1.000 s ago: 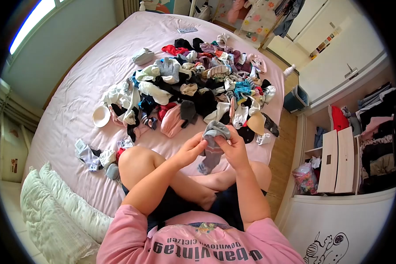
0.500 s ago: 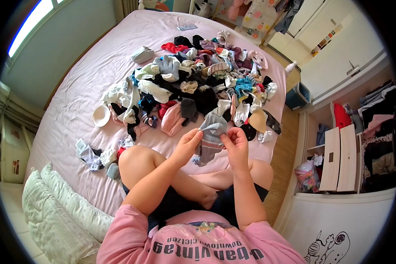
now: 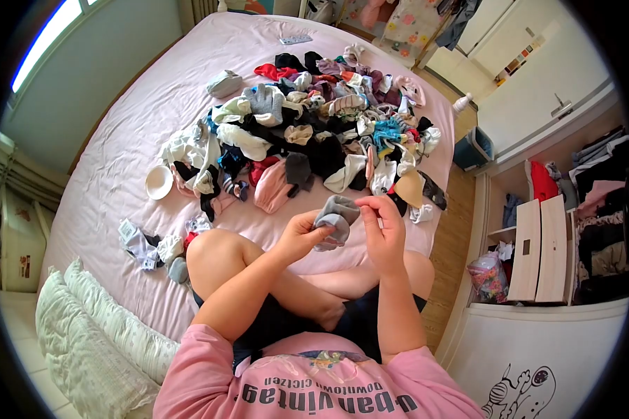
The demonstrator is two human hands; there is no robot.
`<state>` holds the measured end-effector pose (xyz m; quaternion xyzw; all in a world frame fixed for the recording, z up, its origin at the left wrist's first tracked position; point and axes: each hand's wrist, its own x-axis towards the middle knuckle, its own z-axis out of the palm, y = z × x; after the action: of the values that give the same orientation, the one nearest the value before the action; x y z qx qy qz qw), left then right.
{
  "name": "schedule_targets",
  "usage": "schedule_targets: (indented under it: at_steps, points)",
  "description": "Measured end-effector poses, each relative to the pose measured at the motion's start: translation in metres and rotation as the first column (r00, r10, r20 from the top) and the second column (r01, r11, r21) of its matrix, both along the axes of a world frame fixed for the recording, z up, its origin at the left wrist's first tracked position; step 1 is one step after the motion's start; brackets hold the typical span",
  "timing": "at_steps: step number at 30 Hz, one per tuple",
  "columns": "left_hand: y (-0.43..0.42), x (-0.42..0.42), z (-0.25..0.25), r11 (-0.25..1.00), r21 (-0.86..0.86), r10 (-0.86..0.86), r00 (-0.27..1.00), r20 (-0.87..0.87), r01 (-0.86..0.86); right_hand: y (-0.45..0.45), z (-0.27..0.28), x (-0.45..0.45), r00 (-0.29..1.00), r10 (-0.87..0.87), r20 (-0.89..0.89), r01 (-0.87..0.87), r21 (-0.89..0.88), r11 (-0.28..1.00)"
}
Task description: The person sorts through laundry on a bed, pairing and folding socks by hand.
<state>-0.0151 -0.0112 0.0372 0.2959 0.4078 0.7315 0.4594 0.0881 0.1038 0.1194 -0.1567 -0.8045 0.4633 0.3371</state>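
The left hand has a gray sock in its grip; the right hand's grip, close by, is hard to tell.

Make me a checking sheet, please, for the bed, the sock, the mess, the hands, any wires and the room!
Surface: pink bed sheet, wrinkled.
Job's things: gray sock, bunched up, held above the bed.
Clutter: big mixed clothes pile; smaller pile near the left knee.
Hands: left hand grips the sock; right hand is at its edge, touch unclear.
Cables: nothing seen.
Surroundings: pillows on one side, bin and white door on the other.
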Motion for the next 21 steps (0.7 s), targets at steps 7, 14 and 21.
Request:
schedule_targets:
  at_steps: [7,14,21]
  points:
    - [-0.004,0.001,0.004,0.998,-0.049,-0.051,0.969,-0.241,0.040,0.019,0.016,0.010,0.916,0.154,0.370,-0.243,0.207,0.948]
    - [-0.007,0.003,0.006,0.984,-0.133,-0.144,0.975,-0.170,0.122,0.016,-0.004,0.012,0.920,0.185,0.346,-0.211,0.040,0.977]
    - [-0.004,0.003,0.017,0.971,-0.199,-0.131,0.991,0.014,0.131,0.045,-0.020,0.015,0.982,0.152,0.115,-0.080,-0.472,0.878]
